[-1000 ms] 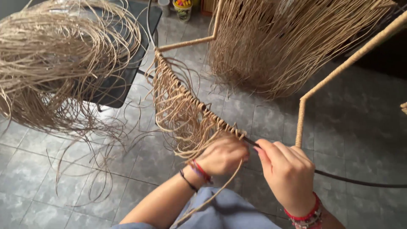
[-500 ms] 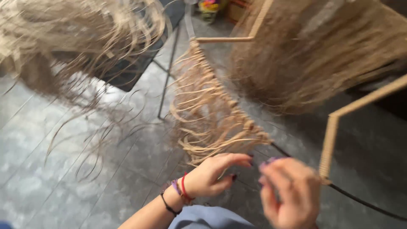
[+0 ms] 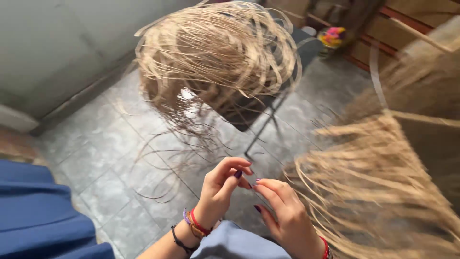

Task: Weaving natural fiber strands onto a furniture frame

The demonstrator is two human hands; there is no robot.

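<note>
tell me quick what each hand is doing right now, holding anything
Left hand: fingers curled, fingertips meeting the right's; whether it pinches a strand cannot be told.
Right hand: fingers bent toward the left; nothing visibly held, cannot tell.

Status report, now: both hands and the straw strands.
Left hand and right hand fingertips together, grip unclear. Straw fringe just right, untouched. Loose straw bundle on chair ahead. Nothing between.

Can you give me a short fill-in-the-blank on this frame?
1. The fingertips of the left hand and right hand nearly ___ in front of the body.
2. The straw pile lies on a dark ___.
3. The floor is laid with grey ___.

Missing words: touch; chair; tiles
</note>
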